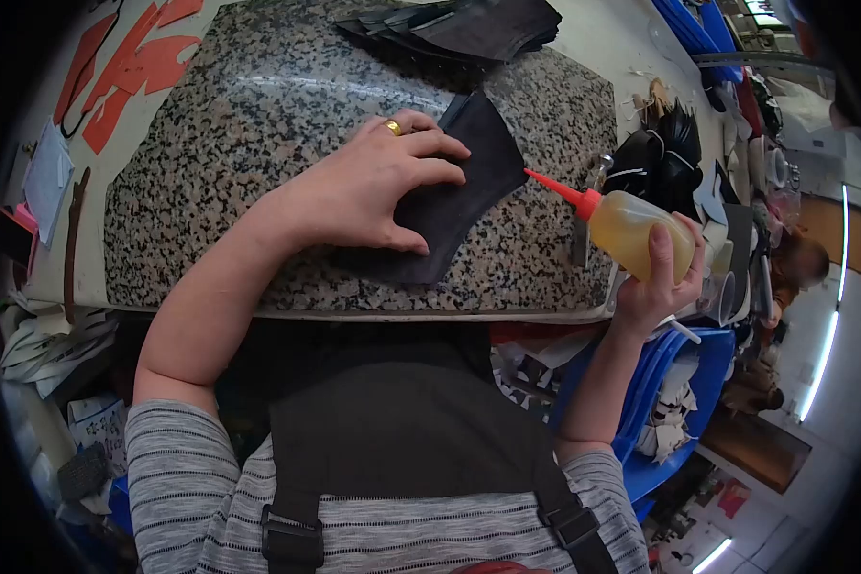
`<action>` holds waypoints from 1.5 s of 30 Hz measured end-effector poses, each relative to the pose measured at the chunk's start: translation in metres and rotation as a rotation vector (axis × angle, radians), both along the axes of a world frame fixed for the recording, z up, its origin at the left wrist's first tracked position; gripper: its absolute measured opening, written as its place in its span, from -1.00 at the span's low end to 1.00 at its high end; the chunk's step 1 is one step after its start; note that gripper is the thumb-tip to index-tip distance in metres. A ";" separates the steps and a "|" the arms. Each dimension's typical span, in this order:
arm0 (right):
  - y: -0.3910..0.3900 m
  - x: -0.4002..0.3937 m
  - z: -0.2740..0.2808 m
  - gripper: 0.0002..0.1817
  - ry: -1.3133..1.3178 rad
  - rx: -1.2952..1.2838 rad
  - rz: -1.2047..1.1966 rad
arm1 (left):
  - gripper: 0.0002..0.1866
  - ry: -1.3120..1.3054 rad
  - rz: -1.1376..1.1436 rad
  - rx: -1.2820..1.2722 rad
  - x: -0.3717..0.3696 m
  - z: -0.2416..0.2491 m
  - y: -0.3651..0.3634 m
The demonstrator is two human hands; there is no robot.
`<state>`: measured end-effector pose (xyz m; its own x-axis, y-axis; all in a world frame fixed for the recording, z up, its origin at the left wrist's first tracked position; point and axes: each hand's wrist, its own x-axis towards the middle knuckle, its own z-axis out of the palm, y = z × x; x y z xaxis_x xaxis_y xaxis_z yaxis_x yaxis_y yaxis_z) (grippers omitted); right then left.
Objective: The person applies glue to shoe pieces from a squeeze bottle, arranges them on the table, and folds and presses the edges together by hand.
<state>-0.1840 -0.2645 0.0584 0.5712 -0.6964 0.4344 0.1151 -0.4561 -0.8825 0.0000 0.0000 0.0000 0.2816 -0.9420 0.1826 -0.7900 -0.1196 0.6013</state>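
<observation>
A dark, curved flat piece [469, 187] lies on the speckled stone slab [230, 143]. My left hand [383, 182], with a gold ring on one finger, rests over its left part, fingers spread and fingertips on the dark surface. In my right hand [665, 273] is a soft squeeze bottle [631, 230] of yellowish liquid, tilted with its red nozzle pointing left. The nozzle tip is at the right edge of the dark piece; whether it touches cannot be made out. A stack of similar dark pieces [478, 29] lies at the far edge of the slab.
Red cut pieces [143, 67] lie at the far left, near a brown strip [75, 244]. Bundled black pieces [665, 153] and small tools stand right of the slab. A blue bin [703, 392] with scraps is below right. Another person [796, 268] is in the right background.
</observation>
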 end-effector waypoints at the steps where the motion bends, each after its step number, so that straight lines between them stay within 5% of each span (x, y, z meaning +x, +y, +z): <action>1: -0.001 0.000 0.002 -0.64 -0.005 0.022 0.005 | -0.23 -0.001 0.007 -0.007 -0.001 0.001 0.001; 11: -0.006 0.007 -0.012 -0.71 0.080 0.008 -0.025 | -0.21 -0.004 0.016 -0.039 0.000 -0.009 -0.001; 17: 0.011 0.002 -0.021 -0.72 0.148 0.227 0.107 | -0.21 -0.003 0.016 -0.031 0.000 -0.009 -0.001; 25: -0.010 0.013 -0.018 -0.70 0.064 0.094 -0.039 | -0.22 -0.033 0.021 -0.035 0.000 -0.009 -0.001; 45: 0.014 0.018 -0.009 -0.69 0.195 0.154 0.170 | -0.18 -0.058 0.036 -0.024 -0.003 -0.010 0.000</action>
<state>-0.1664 -0.2500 0.0495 0.7477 -0.6327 0.2017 -0.0001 -0.3038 -0.9527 -0.0025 0.0001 -0.0099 0.3031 -0.9268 0.2218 -0.8191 -0.1344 0.5577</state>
